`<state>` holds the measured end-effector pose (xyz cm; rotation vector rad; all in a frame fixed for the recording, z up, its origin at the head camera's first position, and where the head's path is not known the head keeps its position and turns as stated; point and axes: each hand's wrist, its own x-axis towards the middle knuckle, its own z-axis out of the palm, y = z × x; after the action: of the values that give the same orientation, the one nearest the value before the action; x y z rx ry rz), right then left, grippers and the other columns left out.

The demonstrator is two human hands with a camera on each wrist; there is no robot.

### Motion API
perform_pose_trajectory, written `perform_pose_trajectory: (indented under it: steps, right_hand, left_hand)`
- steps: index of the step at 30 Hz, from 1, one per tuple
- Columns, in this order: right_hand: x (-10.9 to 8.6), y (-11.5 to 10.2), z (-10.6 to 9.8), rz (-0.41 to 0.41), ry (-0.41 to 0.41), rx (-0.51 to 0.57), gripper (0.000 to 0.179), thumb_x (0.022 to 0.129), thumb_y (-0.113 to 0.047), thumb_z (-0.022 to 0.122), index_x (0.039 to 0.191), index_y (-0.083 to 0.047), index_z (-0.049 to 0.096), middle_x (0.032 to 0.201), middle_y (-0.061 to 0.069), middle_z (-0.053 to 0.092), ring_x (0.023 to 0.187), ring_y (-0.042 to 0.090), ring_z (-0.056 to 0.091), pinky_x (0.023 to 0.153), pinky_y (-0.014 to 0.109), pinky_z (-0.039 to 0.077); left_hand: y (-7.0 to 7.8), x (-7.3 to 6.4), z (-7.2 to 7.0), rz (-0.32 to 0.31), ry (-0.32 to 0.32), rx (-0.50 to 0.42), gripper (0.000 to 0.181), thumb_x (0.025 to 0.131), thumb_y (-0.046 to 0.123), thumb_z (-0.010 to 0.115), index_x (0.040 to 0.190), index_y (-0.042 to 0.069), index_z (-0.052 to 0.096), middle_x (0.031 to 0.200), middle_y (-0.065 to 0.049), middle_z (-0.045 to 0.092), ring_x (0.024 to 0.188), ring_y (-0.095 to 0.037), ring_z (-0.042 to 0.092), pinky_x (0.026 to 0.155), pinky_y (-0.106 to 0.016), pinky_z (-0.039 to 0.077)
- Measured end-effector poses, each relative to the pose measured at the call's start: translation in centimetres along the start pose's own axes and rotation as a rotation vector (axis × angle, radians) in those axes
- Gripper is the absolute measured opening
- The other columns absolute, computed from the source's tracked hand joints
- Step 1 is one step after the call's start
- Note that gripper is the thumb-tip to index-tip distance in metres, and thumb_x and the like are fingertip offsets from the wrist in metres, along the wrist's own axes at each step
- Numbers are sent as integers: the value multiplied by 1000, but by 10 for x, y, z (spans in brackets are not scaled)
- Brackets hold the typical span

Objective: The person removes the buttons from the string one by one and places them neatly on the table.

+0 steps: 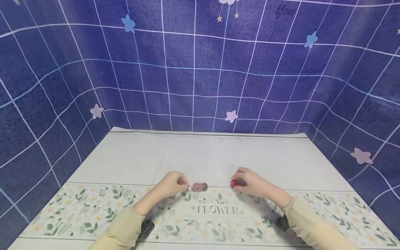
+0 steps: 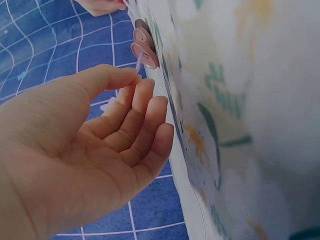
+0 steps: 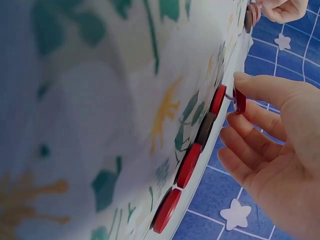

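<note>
My left hand [image 1: 173,184] pinches a thin pale string [image 2: 139,64] between thumb and forefinger, its other fingers loosely bent. Beside those fingertips, dusty-pink buttons [image 2: 145,55] and a brown button [image 1: 204,187] sit together on the string. A pale stretch of string [image 1: 218,184] runs across to my right hand [image 1: 251,183]. That hand holds a red button [image 3: 240,101] by its edge between thumb and fingers. Close to it in the right wrist view, a row of red buttons [image 3: 189,166] and a dark brown button [image 3: 205,129] lies along the cloth.
A white tablecloth [image 1: 193,152] covers the table, with a flowered band lettered "FLOWER" [image 1: 217,210]. Behind and at both sides hangs a blue gridded curtain [image 1: 181,80] with stars. Black straps [image 1: 146,229] show at the wrists.
</note>
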<state>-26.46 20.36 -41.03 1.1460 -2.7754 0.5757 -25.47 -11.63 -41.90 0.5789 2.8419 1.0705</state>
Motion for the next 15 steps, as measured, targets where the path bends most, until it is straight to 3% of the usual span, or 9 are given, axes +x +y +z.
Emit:
perform_pose_trajectory:
  steps: [15]
  right_hand:
    - [-6, 9, -1, 11, 15, -24, 28, 79, -16, 71, 104, -3, 67, 92, 0, 61, 83, 11, 57, 80, 31, 51]
  left_hand:
    - [-1, 0, 0, 12, 3, 6, 8, 81, 15, 66, 78, 7, 65, 73, 4, 63, 70, -9, 56, 65, -25, 49]
